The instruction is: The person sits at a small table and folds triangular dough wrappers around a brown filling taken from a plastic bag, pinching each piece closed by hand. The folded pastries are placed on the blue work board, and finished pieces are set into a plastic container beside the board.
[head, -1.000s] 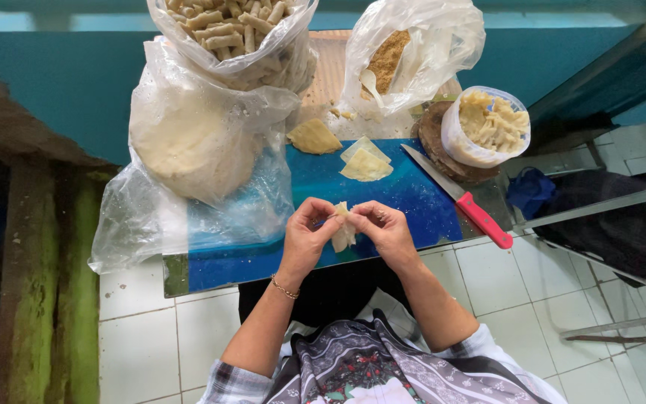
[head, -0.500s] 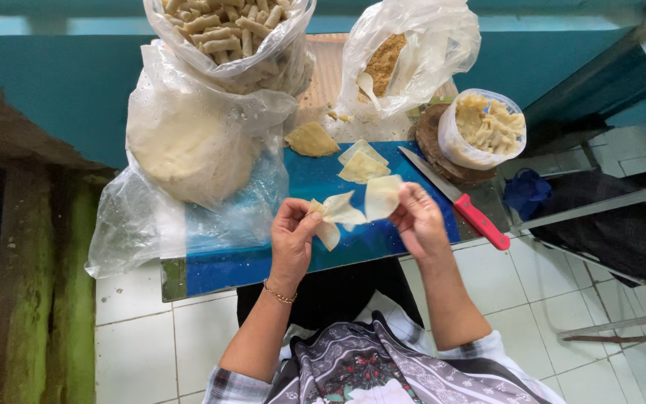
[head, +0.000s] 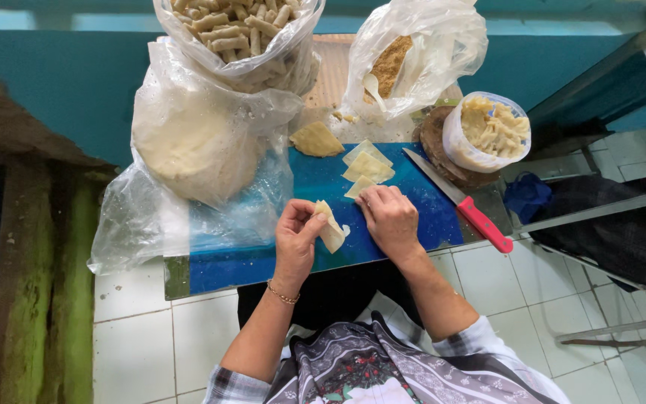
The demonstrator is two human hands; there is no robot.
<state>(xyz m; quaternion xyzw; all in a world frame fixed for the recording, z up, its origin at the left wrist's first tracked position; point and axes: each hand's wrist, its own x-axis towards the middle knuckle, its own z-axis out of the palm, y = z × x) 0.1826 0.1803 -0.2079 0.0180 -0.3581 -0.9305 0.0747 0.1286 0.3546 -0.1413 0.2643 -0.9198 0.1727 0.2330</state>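
So my left hand point(head: 297, 238) has a thin pale wrapper point(head: 330, 226) pinched between thumb and fingers, curled round it, held just above the blue board point(head: 323, 187). My right hand point(head: 390, 217) is flat-ish on the board, fingers bent down on another wrapper piece point(head: 359, 187), not really gripping anything that I can tell.

Biggest worry, honestly: the big plastic bag of flat dough sheets point(head: 188, 150) slumps over the left of the board and eats most of my working room. If it sags any more, it could slide onto where I'm folding. The bag of finished rolls point(head: 241, 34) sits right on top of it and looks top-heavy, so a bump could tip it.

Next, the bag of brown crumbly filling point(head: 413, 52) is open behind the board and could spill. The tub of strips point(head: 487, 131) sits near the edge on the right.

The red-handled knife point(head: 457, 202) lies just beside my right hand, blade pointing in. Easy to catch a knuckle.

Smallest thing: the wrapper itself looks flimsy and could tear if I pinch too hard.
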